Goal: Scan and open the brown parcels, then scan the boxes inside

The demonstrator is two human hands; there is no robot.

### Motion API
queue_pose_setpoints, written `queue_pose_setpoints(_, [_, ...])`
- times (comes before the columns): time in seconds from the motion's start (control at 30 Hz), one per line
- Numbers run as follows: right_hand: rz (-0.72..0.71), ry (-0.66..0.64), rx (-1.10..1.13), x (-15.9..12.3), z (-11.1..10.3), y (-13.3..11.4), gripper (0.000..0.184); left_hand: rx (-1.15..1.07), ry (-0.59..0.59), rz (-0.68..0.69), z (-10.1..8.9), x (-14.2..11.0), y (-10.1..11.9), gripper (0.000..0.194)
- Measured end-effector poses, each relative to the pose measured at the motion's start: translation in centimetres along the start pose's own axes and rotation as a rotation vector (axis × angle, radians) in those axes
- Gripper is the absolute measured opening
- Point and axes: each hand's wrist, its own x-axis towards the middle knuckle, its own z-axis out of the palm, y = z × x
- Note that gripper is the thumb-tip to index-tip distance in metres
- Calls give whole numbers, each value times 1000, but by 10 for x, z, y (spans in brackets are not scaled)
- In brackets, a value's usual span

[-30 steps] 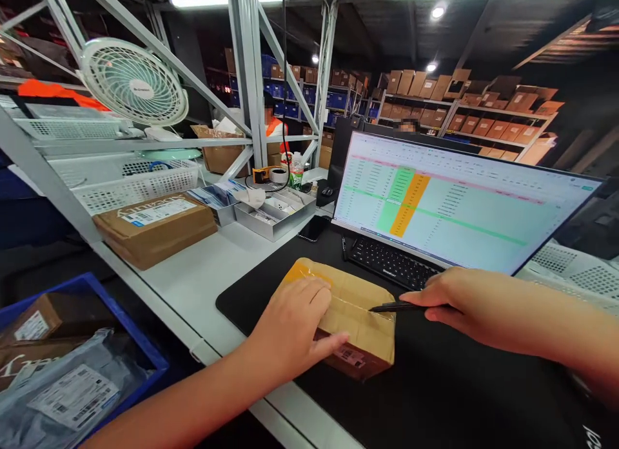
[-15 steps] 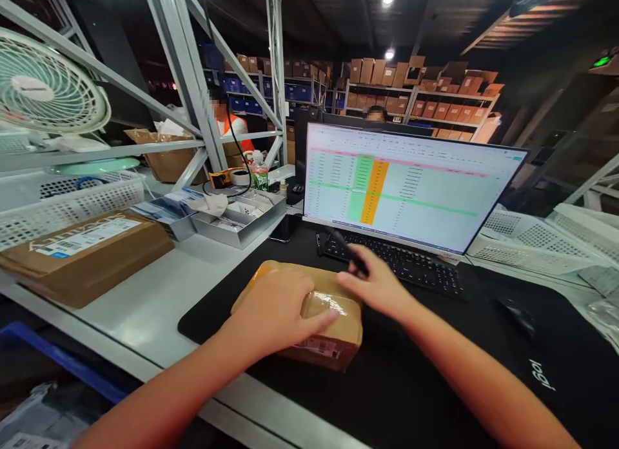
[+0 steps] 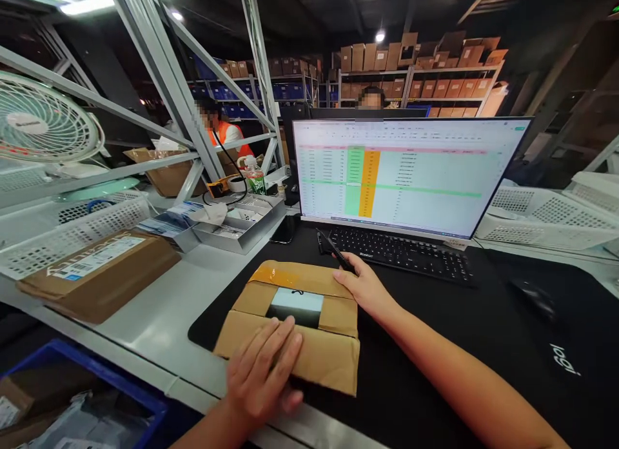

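In front of me a small cardboard box (image 3: pixel 338 313) lies on the black desk mat, its top flaps folded outward. Through the opening shows a white and dark item (image 3: pixel 297 300) inside. My left hand (image 3: pixel 264 371) rests on the near flap with its fingers stretched out over the cardboard. At the box's far right corner, my right hand (image 3: pixel 360 281) is closed around a slim black utility knife (image 3: pixel 340 254) that points up and left. The thumb of that hand is by the far flap.
Behind the box stand a keyboard (image 3: pixel 396 255) and a monitor (image 3: pixel 329 204) showing a spreadsheet. A mouse (image 3: pixel 534 299) lies to the right. Leftward are a phone (image 3: pixel 283 229), a metal tray (image 3: pixel 242 239), a larger taped box (image 3: pixel 101 275) and a blue crate (image 3: pixel 159 410). Two people are beyond.
The box was closed under my left hand; now its flaps are spread open. My left hand has moved nearer to me, onto the front flap. My right hand keeps the knife.
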Motion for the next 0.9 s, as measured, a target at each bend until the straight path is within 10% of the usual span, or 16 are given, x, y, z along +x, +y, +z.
queue_pose_setpoints(0.17, [-55,34,-23,-4,2,3,49,51,-71,188,-17,4,2,62])
queue_pose_setpoints(0.33, [-87,28,-57,-3,2,3,47,-294,-463,18,-63,96,-26,33])
queue_pose_setpoints(0.47, [-219,82,-205,-4,-25,-7,40,-295,-762,-51,-37,159,-59,46])
queue_pose_setpoints(0.6, [-301,-71,-512,-21,-89,-40,35,-183,-1012,42,4,168,-78,67])
queue_pose_setpoints(0.73, [-337,-371,-744,-45,-136,-71,36,-130,-942,142,17,155,-82,53])
queue_pose_setpoints(0.9, [-300,-540,-723,-44,-132,-67,36,-135,-823,85,13,148,-87,49])
